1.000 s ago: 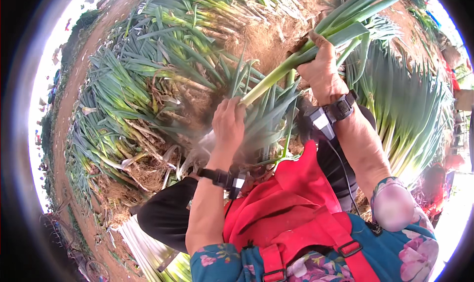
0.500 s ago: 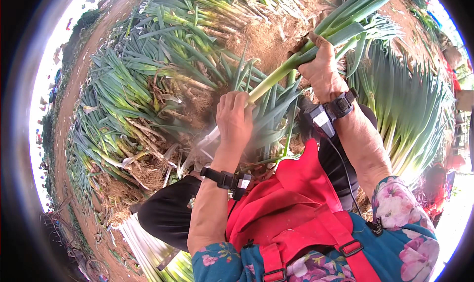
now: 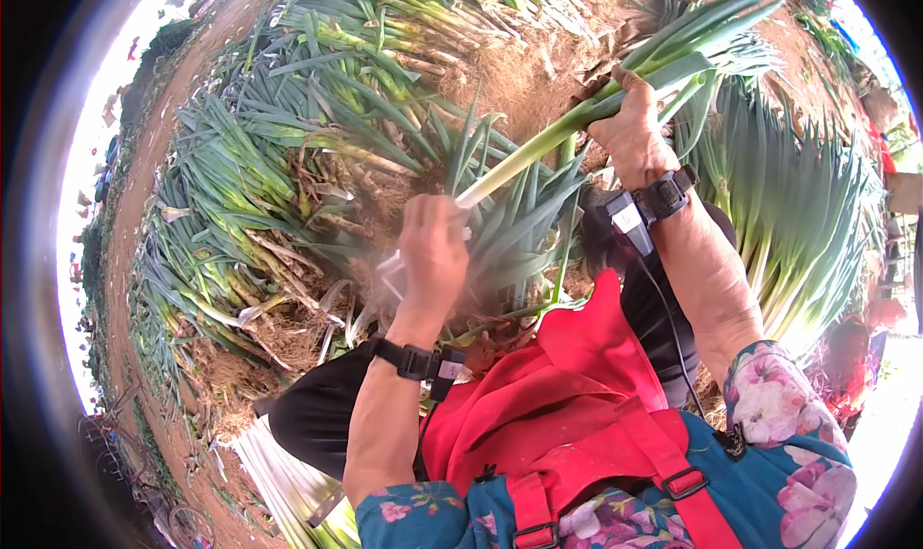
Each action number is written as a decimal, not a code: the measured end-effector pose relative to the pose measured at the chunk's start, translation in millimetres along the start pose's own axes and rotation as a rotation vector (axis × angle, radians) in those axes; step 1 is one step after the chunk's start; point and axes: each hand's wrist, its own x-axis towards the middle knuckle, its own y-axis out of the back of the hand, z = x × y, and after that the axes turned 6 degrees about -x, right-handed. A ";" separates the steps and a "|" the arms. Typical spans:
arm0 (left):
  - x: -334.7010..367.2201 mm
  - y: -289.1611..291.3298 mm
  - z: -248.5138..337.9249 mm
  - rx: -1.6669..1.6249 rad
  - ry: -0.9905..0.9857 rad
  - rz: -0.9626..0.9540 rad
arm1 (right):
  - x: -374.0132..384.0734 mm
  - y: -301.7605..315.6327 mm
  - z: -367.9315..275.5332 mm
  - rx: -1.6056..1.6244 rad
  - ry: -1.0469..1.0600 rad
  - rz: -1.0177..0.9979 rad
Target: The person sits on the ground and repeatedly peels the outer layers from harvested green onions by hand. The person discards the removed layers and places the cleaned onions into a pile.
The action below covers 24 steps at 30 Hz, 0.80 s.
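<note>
A long leek [image 3: 527, 155] lies slantwise in front of me, its green leaves up to the right and its pale stalk down to the left. My right hand [image 3: 630, 121] is closed around it where the stalk turns into leaves. Lower down, my left hand [image 3: 433, 251] is closed on the white part; its fingers are somewhat smeared by motion. White strips [image 3: 388, 268] show beyond the left hand, and whether they are peeled skin or the root end I cannot tell. More green leaves [image 3: 538, 227] stand just under the held stalk.
Unpeeled leeks with dirty roots lie in a big heap [image 3: 231, 174] on the left and far side. On the right is a pile of green-leaved leeks [image 3: 784, 193]. White peeled stalks [image 3: 284, 467] lie beside my left knee. A red apron [image 3: 567, 386] covers my lap.
My left hand has slid down and to the left along the stalk, away from the right hand. The right hand and the leek have shifted only slightly.
</note>
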 end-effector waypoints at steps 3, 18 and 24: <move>-16.8 21.8 -7.7 -0.117 0.289 0.161 | 1.3 1.5 -4.1 -0.024 0.056 0.019; -96.3 156.3 -147.7 0.548 0.478 -0.001 | 24.2 32.9 -60.7 0.181 0.012 -0.334; -94.8 166.6 -170.9 0.638 0.478 -0.116 | 12.9 33.9 -80.5 0.172 0.169 -0.685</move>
